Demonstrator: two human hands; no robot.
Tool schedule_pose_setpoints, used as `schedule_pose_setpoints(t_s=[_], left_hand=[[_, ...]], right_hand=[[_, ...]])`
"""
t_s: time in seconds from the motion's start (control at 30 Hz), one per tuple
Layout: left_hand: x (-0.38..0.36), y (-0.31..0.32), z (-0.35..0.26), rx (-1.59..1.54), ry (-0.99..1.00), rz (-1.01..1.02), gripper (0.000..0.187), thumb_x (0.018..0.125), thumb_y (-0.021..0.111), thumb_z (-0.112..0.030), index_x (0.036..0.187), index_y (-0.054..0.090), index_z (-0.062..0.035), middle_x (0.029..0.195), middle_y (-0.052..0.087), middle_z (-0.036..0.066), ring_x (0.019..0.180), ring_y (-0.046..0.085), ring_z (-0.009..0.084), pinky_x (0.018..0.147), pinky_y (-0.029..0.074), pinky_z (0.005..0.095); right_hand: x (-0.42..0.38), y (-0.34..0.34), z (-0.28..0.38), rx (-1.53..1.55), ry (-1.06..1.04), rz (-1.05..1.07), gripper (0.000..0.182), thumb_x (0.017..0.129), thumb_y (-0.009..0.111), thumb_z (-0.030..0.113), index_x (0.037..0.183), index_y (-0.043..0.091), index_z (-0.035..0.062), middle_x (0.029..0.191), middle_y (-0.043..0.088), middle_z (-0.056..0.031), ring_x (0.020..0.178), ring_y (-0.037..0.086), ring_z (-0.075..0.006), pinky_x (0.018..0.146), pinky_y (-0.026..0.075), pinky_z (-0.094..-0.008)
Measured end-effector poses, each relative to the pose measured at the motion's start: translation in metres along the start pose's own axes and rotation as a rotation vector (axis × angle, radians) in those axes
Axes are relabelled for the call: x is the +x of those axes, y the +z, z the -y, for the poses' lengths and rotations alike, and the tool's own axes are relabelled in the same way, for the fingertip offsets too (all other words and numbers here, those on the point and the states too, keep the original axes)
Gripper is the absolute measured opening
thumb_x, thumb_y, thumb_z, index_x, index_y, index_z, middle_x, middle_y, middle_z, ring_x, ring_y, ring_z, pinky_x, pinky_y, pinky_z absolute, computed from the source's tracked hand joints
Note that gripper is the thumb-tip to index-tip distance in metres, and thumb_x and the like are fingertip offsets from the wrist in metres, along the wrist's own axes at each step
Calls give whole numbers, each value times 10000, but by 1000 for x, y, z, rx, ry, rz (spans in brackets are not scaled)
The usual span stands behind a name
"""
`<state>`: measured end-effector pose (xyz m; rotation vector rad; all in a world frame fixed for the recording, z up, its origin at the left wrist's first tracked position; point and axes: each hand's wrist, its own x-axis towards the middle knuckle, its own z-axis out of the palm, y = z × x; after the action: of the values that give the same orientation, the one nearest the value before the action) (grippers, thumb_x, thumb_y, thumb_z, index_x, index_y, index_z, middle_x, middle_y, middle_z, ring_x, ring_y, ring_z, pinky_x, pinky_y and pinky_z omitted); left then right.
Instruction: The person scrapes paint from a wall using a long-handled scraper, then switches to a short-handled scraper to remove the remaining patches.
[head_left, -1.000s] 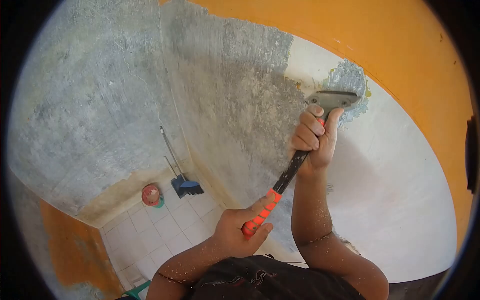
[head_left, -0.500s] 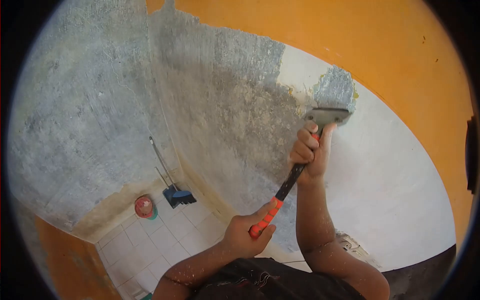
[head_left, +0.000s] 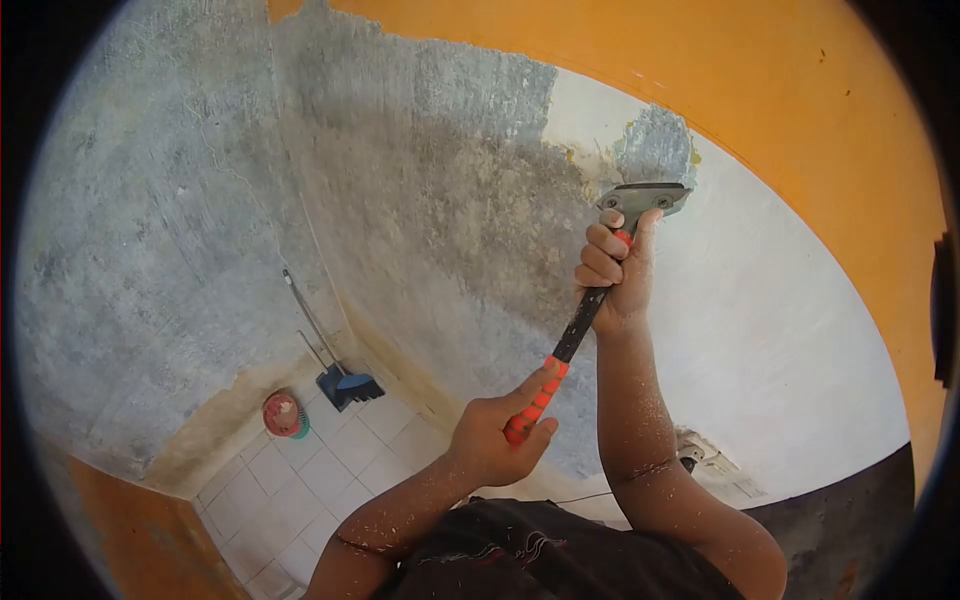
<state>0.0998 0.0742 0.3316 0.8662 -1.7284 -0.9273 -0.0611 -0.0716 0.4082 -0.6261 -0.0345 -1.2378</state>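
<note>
A long-handled scraper [head_left: 578,325] with a black and orange-red handle slants up across the middle of the view. Its wide metal head [head_left: 645,197] lies against the wall at the lower edge of a small grey scraped patch [head_left: 655,142]. My right hand [head_left: 615,262] is closed round the handle just below the head, thumb and a finger reaching onto the metal. Lower down, my left hand [head_left: 495,438] grips the orange-red end of the handle. Pale flecks dot both forearms.
White coating [head_left: 770,300] covers the wall at right, below an orange band [head_left: 720,60]. Bare grey wall [head_left: 440,170] spreads leftward. On the tiled floor [head_left: 270,500], a red and green bucket [head_left: 284,414] stands near a broom and dustpan [head_left: 345,385] in the corner.
The whole view has shifted slightly, so the wall sits higher and farther left. The scraper head has moved a little up the wall. Both hands keep their grip.
</note>
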Motion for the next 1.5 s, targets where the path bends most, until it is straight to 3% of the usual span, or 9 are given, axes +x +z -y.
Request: schedule_pose_setpoints(t_s=[0.1,0.17,0.3,0.43,0.53,0.63,0.77,0.93,1.5], left_hand=[[-16,5,24,89,-32,35,616,825,604,-75,1392,363,-67,863,664,135,568,549,122,592,470,254],[-31,12,40,151,-25,-132,571,831,599,-86,1362,394,-41,749,617,131,561,537,135,582,455,254],[-42,16,64,59,-190,-193,516,842,600,-84,1325,432,-19,719,585,61,582,491,106,594,436,236],[-41,13,90,-335,-209,-168,448,868,595,-82,1284,457,12,766,528,-42,676,478,53,628,425,212],[-34,15,99,-421,-152,-188,450,871,592,-81,1289,453,7,786,548,-35,687,487,48,644,425,201],[-21,18,98,-230,-90,-221,463,874,595,-89,1305,449,-6,770,554,-18,678,495,47,643,428,200],[-2,20,86,-238,-113,-232,496,872,616,-120,1332,448,-43,730,591,32,632,495,52,612,439,216],[-4,26,88,-130,-151,-161,513,877,611,-127,1345,426,-30,776,619,68,664,517,66,645,457,231],[0,16,82,-172,-137,-150,504,872,621,-131,1328,443,-10,952,662,135,821,562,83,753,458,234]], right_hand=[[-17,-5,-9,-243,-70,-145,458,915,374,604,904,474,158,645,377,52,432,304,-56,412,267,-203],[-30,1,-19,-336,-103,-394,421,931,398,545,938,485,134,711,450,8,478,383,-105,436,306,-244],[-32,-13,-29,-395,-70,-366,373,916,468,484,958,504,116,778,515,-19,548,460,-140,455,338,-271],[-12,-12,-31,-377,-44,-393,332,898,538,391,972,516,68,792,530,-33,584,478,-147,518,369,-268],[0,-27,-24,-309,63,-359,336,883,564,377,973,516,57,692,483,1,552,451,-114,521,367,-252],[8,-29,-13,-329,134,-291,359,888,556,407,977,511,62,587,397,38,467,384,-71,460,343,-241],[15,-20,-4,-402,-25,-390,356,906,544,405,962,507,55,580,395,26,410,369,-80,386,314,-243],[12,-15,-15,-946,-190,-667,268,886,569,302,923,509,43,580,455,-19,408,450,-142,376,366,-284],[19,-12,-18,-1068,-339,-653,210,867,558,227,807,532,28,534,470,-20,382,434,-127,366,358,-276]])
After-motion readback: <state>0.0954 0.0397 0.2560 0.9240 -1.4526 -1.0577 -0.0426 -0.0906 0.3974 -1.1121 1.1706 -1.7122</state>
